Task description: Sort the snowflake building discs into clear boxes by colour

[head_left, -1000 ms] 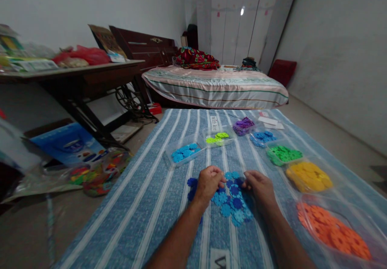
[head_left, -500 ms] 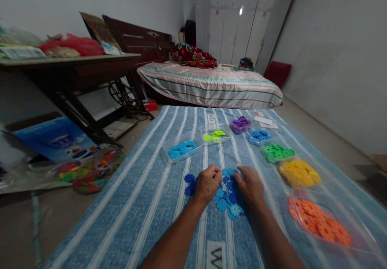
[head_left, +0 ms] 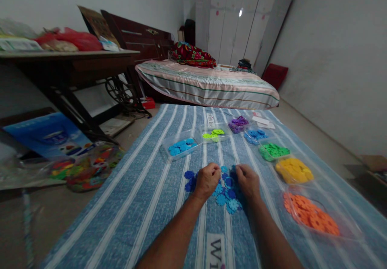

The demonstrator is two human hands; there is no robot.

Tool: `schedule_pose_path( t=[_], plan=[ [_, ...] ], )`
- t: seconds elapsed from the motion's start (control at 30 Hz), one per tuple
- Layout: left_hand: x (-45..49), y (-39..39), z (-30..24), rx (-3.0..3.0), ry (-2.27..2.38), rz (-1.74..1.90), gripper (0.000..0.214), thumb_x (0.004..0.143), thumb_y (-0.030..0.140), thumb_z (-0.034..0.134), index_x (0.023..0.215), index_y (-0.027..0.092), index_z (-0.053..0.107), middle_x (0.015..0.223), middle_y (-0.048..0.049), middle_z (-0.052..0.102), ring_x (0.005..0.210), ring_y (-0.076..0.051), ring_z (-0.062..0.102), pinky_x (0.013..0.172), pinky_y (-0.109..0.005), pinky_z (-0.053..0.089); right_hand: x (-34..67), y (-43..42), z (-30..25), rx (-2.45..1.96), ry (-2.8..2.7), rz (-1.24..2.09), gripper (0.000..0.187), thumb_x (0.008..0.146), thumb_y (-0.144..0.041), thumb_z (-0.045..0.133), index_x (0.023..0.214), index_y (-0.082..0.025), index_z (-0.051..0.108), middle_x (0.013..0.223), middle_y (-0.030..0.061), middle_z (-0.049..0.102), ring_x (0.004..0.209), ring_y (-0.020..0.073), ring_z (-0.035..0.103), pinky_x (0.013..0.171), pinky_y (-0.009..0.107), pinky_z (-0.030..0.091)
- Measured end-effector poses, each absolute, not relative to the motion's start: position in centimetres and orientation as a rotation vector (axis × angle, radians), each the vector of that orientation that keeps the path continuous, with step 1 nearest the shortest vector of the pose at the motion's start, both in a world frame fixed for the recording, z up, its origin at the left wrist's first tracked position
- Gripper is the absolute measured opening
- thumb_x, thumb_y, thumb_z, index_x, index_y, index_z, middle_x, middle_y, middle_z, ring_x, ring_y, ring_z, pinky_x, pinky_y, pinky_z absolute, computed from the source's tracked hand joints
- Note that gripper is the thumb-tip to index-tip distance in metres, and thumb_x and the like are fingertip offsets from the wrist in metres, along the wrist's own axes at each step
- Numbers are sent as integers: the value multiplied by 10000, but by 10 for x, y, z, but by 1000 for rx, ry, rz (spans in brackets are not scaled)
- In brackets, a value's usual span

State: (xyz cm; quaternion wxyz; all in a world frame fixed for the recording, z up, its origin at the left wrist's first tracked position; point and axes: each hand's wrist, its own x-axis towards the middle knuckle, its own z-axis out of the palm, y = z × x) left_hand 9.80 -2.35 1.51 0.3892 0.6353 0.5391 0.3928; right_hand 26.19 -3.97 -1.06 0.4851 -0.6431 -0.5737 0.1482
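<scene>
The two hands have moved closer together over the pile of blue snowflake discs [head_left: 224,198]. The pile lies on the striped blue mat [head_left: 145,204], right in front of the person. The left hand [head_left: 207,180] and the right hand [head_left: 248,180] both rest on it with fingers curled down. Whether either hand holds a disc cannot be seen.

The discs look thin, light and stiff, probably plastic, with little notches round the edge. One would likely be easy to pinch by its rim.

There is one pile, with too many overlapping discs to count. Beyond it stand seven clear trays, one per colour: light blue [head_left: 180,146], lime [head_left: 214,134], purple [head_left: 238,124], blue [head_left: 255,135], green [head_left: 272,151], yellow [head_left: 293,170] and orange [head_left: 311,216]. One bag of mixed pieces [head_left: 87,171] lies left of the mat.
</scene>
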Motion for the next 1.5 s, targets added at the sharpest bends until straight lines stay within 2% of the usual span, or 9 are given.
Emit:
schedule_pose_path(
  t=[0.2, 0.4, 0.7, 0.87, 0.97, 1.1, 1.2, 1.3, 1.5],
  plan=[
    [99, -26, 20, 1913, 1393, 829, 108, 770, 213, 570, 777, 218, 678, 686, 4, 622, 701, -154, 586, 680, -238, 422, 272, -40, -11, -1497, -1086, 603, 339, 761, -476, 598, 742, -161, 722, 647, 38, 647, 659, 201, 582, 633, 326, 443],
    [105, -37, 28, 2272, 1409, 530, 275, 737, 377, 685, 946, 199, 690, 926, -70, 614, 893, -237, 585, 771, -312, 445, 273, -38, -10, -1450, -1064, 638, 319, 721, -478, 644, 717, -170, 726, 645, 36, 649, 652, 193, 580, 609, 316, 452],
    [114, -39, 36, 2232, 1443, 463, 217, 725, 274, 690, 926, 199, 659, 907, -58, 596, 891, -227, 584, 777, -313, 444, 271, -38, -5, -1450, -1081, 629, 292, 702, -459, 637, 681, -181, 724, 657, 35, 663, 660, 197, 586, 652, 328, 457],
    [117, -41, 27, 2129, 1360, 615, 209, 706, 166, 623, 906, 227, 616, 829, -18, 616, 828, -198, 593, 757, -285, 437, 272, -38, -6, -1459, -1096, 637, 296, 712, -451, 626, 703, -173, 729, 677, 36, 673, 674, 197, 593, 660, 320, 454],
    [118, -42, 23, 2082, 1312, 722, 217, 744, 161, 573, 938, 243, 628, 791, -17, 636, 802, -199, 605, 772, -288, 436, 272, -38, -6, -1460, -1108, 641, 306, 716, -453, 626, 701, -165, 729, 676, 42, 670, 668, 195, 588, 657, 315, 450],
    [118, -43, 22, 2014, 1255, 834, 264, 743, 183, 601, 987, 259, 669, 814, -29, 673, 816, -211, 619, 806, -292, 442, 272, -38, -6, -1443, -1094, 665, 330, 701, -483, 641, 704, -166, 734, 672, 46, 674, 660, 195, 582, 656, 316, 455],
    [117, -41, 22, 1935, 1257, 848, 282, 738, 221, 624, 1008, 264, 693, 709, -6, 662, 731, -195, 622, 759, -279, 454, 273, -38, -6, -1433, -1093, 674, 331, 696, -489, 645, 693, -169, 730, 666, 45, 671, 657, 198, 581, 655, 322, 457],
    [115, -39, 24, 1816, 1281, 838, 329, 701, 257, 667, 1029, 249, 698, 562, 30, 596, 607, -172, 594, 633, -255, 453, 273, -38, -6, -1429, -1092, 669, 303, 695, -472, 649, 678, -180, 728, 660, 40, 664, 655, 200, 580, 658, 327, 454],
    [110, -32, 31, 1452, 1273, 832, 138, 675, 230, 655, 801, 179, 680, 440, 71, 496, 382, -95, 477, 413, -198, 346, 273, -39, -5, -1454, -1118, 653, 258, 720, -425, 643, 689, -185, 732, 672, 36, 663, 673, 200, 590, 665, 323, 444]
  ],
)
